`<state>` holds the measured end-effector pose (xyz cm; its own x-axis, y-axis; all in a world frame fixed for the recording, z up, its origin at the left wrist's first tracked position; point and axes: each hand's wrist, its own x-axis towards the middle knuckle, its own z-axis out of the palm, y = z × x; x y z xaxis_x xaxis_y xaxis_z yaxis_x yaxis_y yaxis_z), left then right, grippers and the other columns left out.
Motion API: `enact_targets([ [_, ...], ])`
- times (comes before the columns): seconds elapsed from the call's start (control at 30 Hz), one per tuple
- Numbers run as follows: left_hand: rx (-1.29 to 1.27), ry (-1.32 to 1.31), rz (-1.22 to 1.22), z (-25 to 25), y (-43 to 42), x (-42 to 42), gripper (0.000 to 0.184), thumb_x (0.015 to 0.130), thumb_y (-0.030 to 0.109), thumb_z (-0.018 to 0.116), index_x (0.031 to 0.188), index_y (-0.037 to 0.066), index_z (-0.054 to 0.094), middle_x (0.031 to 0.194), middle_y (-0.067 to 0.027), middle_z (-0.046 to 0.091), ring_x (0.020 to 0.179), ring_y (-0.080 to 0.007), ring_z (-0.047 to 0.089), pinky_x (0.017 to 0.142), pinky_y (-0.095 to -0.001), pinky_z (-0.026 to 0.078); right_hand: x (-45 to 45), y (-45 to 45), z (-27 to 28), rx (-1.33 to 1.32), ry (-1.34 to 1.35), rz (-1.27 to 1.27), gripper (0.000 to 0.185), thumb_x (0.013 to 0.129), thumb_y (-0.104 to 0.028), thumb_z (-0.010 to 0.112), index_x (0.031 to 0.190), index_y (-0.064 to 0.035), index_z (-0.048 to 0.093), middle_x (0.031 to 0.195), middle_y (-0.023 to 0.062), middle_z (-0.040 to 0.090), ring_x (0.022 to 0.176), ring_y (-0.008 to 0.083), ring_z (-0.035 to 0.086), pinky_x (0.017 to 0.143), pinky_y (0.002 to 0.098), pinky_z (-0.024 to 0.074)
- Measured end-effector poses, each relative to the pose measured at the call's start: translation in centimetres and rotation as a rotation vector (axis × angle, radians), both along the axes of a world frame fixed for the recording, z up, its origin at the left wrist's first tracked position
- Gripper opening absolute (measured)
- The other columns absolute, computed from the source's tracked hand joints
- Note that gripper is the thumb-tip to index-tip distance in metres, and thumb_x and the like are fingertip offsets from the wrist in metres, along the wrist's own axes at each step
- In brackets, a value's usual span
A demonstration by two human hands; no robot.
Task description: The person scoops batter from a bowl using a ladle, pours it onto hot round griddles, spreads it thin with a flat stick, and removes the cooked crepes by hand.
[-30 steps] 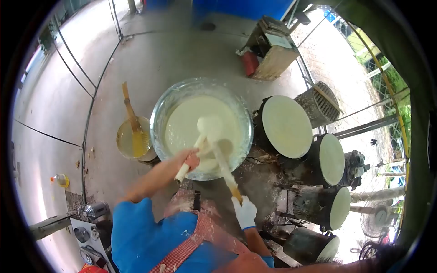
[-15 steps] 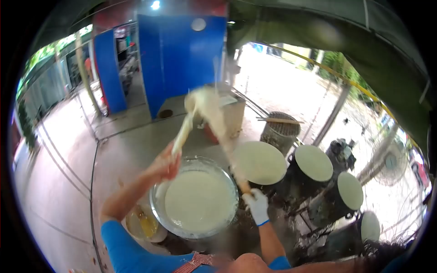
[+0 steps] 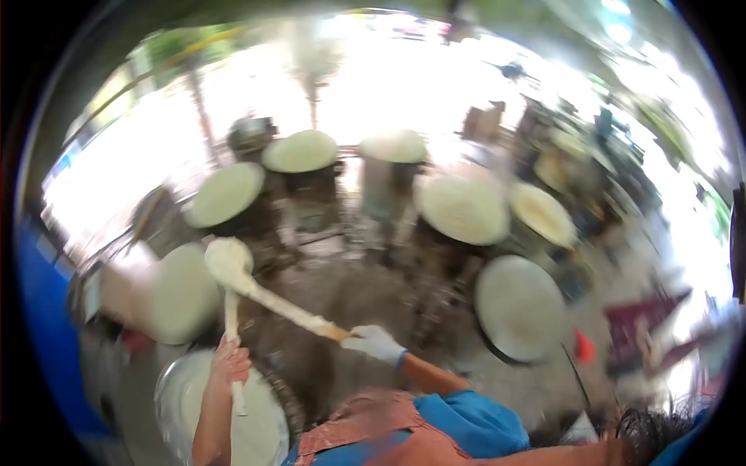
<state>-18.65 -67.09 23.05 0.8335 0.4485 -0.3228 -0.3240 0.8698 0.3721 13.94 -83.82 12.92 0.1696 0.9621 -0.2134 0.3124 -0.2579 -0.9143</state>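
Observation:
My left hand is bare and wrapped round a pale handle, which reaches up to a round scoop head coated in pale batter. In a white glove, my right hand grips the wooden end of a long batter-coated stick. The stick's far end meets the scoop head, and whether the two are joined there I cannot tell. Below my left hand is the large basin of pale batter.
Several dark round pots with pale tops stand in an arc, among them one at the left and one at centre right. A large pale disc is at the right, near a small red object. The view is blurred.
The view has swung to the right, towards the pots. Both hands have carried the scoop and stick up out of the basin and away from above it, still gripping them.

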Motion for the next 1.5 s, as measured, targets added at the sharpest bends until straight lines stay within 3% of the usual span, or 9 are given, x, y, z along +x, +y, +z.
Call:
enact_targets([
  [0.13,-0.764,-0.014,-0.371,-4.8,0.2,14.3,0.014,0.093,0.016,0.042,0.085,0.005,0.044,0.057,-0.0006,0.036,0.042,-0.0062,0.035,0.034,-0.0189,0.031,5.2,-14.7,-1.9,-0.253,-0.222,-0.289,0.046,0.078,-0.050,0.059,0.086,-0.0047,0.063,0.068,0.0152,0.058,0.066,0.0317,0.056,0.059,0.0387,0.0416],
  [0.37,-0.651,0.056,-0.936,-9.4,-11.5,39.1,0.015,0.092,0.017,0.049,0.106,0.013,0.050,0.059,0.0022,0.033,0.039,-0.0042,0.028,0.029,-0.0176,0.025,2.1,-40.0,-3.7,-0.639,-0.688,-1.039,0.035,0.079,-0.043,0.058,0.093,-0.0122,0.067,0.072,0.0160,0.064,0.070,0.0307,0.064,0.061,0.0394,0.0482],
  [0.67,0.830,0.030,-1.160,-8.8,-27.1,61.6,0.039,0.087,0.014,0.054,0.122,0.024,0.039,0.058,0.0017,0.034,0.038,-0.0091,0.035,0.032,-0.0260,0.030,6.7,-35.1,2.7,-0.405,-0.788,-1.714,0.038,0.082,-0.032,0.061,0.113,-0.0106,0.060,0.080,0.0185,0.064,0.070,0.0310,0.064,0.062,0.0365,0.0475],
  [0.8,0.722,-0.028,-1.185,-23.3,-31.9,70.7,0.056,0.084,0.014,0.055,0.135,0.020,0.033,0.063,-0.0047,0.047,0.041,-0.0163,0.046,0.034,-0.0332,0.038,10.6,-34.4,-1.8,-0.630,-0.748,-1.633,0.039,0.080,-0.024,0.064,0.116,-0.0097,0.060,0.072,0.0154,0.063,0.062,0.0278,0.062,0.056,0.0336,0.0470],
  [0.83,1.294,-0.010,-1.045,-29.0,-32.3,73.7,0.058,0.086,0.012,0.051,0.139,0.024,0.032,0.064,-0.0077,0.051,0.050,-0.0244,0.053,0.045,-0.0381,0.044,11.1,-35.1,-2.8,-0.616,-0.761,-1.630,0.040,0.079,-0.022,0.065,0.116,-0.0089,0.060,0.068,0.0139,0.063,0.058,0.0257,0.062,0.053,0.0328,0.0467],
  [1.07,2.183,-0.116,-0.555,-17.9,-28.3,68.9,0.061,0.079,0.007,0.050,0.137,0.019,0.036,0.085,-0.0209,0.060,0.076,-0.0362,0.059,0.065,-0.0455,0.046,14.3,-31.8,2.2,0.436,0.315,-2.185,0.032,0.080,-0.017,0.063,0.110,-0.0053,0.064,0.065,0.0026,0.061,0.048,0.0128,0.051,0.046,0.0276,0.0424],
  [1.2,1.951,-0.027,-0.657,-13.9,-27.4,70.1,0.065,0.078,0.004,0.049,0.140,0.018,0.032,0.089,-0.0205,0.061,0.078,-0.0333,0.060,0.066,-0.0402,0.046,17.2,-35.1,-6.7,-0.466,-0.802,-1.818,0.033,0.078,-0.024,0.064,0.104,-0.0048,0.066,0.076,0.0123,0.067,0.065,0.0236,0.063,0.065,0.0339,0.0501],
  [1.33,1.638,-0.186,-0.540,-13.1,-22.8,69.2,0.065,0.077,0.002,0.050,0.139,0.012,0.033,0.103,-0.0205,0.061,0.090,-0.0310,0.061,0.074,-0.0323,0.046,20.3,-30.7,-5.9,0.276,-0.137,-2.037,0.031,0.079,-0.028,0.059,0.099,-0.0059,0.067,0.096,0.0183,0.064,0.093,0.0306,0.061,0.081,0.0368,0.0475],
  [1.5,1.536,-0.012,-0.787,-19.9,-14.2,60.4,0.068,0.073,-0.002,0.051,0.138,0.010,0.034,0.123,-0.0136,0.056,0.107,-0.0186,0.056,0.086,-0.0285,0.043,22.5,-32.0,-1.2,-0.380,-0.593,-1.736,0.036,0.078,-0.026,0.059,0.105,-0.0020,0.064,0.092,0.0209,0.064,0.084,0.0288,0.062,0.077,0.0336,0.0473],
])
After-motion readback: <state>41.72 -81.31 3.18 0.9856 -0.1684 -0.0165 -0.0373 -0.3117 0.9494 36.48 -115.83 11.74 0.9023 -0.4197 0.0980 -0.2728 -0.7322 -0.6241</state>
